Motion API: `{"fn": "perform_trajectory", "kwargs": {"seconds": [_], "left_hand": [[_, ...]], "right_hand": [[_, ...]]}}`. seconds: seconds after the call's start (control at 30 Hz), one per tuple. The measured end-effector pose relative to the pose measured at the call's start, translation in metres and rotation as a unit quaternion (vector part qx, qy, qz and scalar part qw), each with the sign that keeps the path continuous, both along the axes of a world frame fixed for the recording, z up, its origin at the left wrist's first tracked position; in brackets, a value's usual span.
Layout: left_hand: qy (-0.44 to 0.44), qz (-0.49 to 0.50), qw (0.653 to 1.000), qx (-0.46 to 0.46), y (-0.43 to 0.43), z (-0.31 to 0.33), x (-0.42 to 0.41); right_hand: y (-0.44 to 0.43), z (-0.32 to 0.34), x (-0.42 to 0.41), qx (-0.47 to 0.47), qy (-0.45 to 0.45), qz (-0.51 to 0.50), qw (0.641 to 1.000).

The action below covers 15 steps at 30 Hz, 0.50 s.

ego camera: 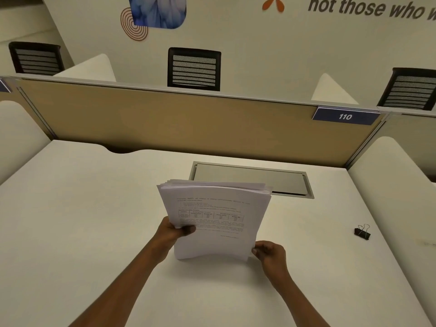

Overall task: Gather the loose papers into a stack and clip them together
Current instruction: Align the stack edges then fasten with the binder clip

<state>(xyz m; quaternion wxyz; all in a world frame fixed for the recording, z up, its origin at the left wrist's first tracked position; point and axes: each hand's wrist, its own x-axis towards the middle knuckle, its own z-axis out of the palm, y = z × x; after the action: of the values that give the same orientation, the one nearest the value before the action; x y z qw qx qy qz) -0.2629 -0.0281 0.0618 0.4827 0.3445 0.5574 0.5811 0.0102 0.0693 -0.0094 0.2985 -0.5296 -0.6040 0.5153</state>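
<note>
A stack of white printed papers (217, 215) stands nearly upright on its lower edge at the middle of the white desk (94, 208), its top edges slightly uneven. My left hand (175, 230) grips the stack's left side, thumb on the front sheet. My right hand (269, 252) pinches the stack's lower right corner. A black binder clip (362, 232) with silver handles lies on the desk far to the right, apart from both hands.
A grey metal cable-tray lid (250, 178) is set into the desk just behind the papers. A tan partition (165, 119) with a blue "110" label (345, 116) closes the far side. Low white dividers flank the desk; black chairs stand beyond the partition.
</note>
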Motion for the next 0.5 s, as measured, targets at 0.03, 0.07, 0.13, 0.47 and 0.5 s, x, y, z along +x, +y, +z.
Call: {"fn": "perform_trajectory", "kwargs": {"seconds": [0.03, 0.07, 0.13, 0.47, 0.5], "left_hand": [[0.002, 0.001, 1.0, 0.0, 0.0, 0.0, 0.0], [0.005, 0.002, 1.0, -0.002, 0.0, 0.0, 0.0], [0.012, 0.004, 1.0, -0.008, 0.001, -0.002, -0.001], [0.002, 0.003, 1.0, -0.021, 0.003, -0.005, -0.002], [0.001, 0.003, 1.0, -0.02, 0.003, -0.005, -0.002]], "right_hand": [[0.0, 0.0, 0.0, 0.014, -0.02, 0.003, 1.0], [0.0, 0.0, 0.0, 0.03, -0.038, 0.004, 0.999], [0.0, 0.001, -0.001, 0.067, -0.073, 0.008, 0.995], [-0.01, 0.0, -0.007, 0.026, -0.105, -0.015, 0.994], [-0.009, 0.0, -0.007, 0.019, -0.107, -0.017, 0.994]]}}
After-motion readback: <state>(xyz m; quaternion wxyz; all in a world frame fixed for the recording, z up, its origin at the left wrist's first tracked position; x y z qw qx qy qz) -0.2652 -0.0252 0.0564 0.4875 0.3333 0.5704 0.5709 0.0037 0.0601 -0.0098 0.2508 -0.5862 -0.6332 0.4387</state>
